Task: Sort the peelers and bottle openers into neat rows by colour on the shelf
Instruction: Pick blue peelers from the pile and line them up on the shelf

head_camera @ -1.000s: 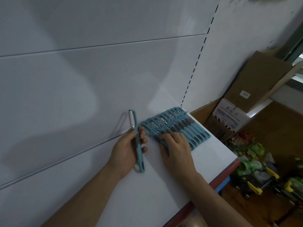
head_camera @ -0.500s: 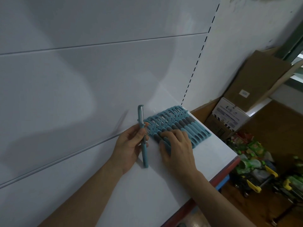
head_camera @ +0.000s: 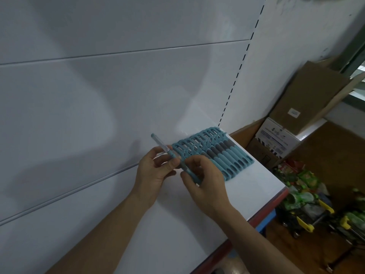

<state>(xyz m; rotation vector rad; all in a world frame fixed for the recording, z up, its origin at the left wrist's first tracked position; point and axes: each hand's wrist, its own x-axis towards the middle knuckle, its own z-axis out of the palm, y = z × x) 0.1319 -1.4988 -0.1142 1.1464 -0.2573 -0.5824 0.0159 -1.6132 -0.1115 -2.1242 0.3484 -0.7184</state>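
Note:
A row of several teal peelers (head_camera: 223, 155) with grey grips lies side by side on the white shelf (head_camera: 177, 224), near its right end. One more teal peeler (head_camera: 161, 144) is held slanted just left of that row, blade end up. My left hand (head_camera: 156, 173) pinches its middle between thumb and fingers. My right hand (head_camera: 205, 180) grips its lower handle end, partly covering the row's left edge.
The white back panel (head_camera: 98, 95) rises behind the shelf, with a slotted upright (head_camera: 235, 76) at the right. Cardboard boxes (head_camera: 280, 139) stand past the shelf's end. Packaged goods and yellow-handled trolleys (head_camera: 308, 210) sit on the floor below right.
The peeler in my left hand has moved right, against the row, and tilted. My right hand has lifted off the row and taken hold of that peeler's handle.

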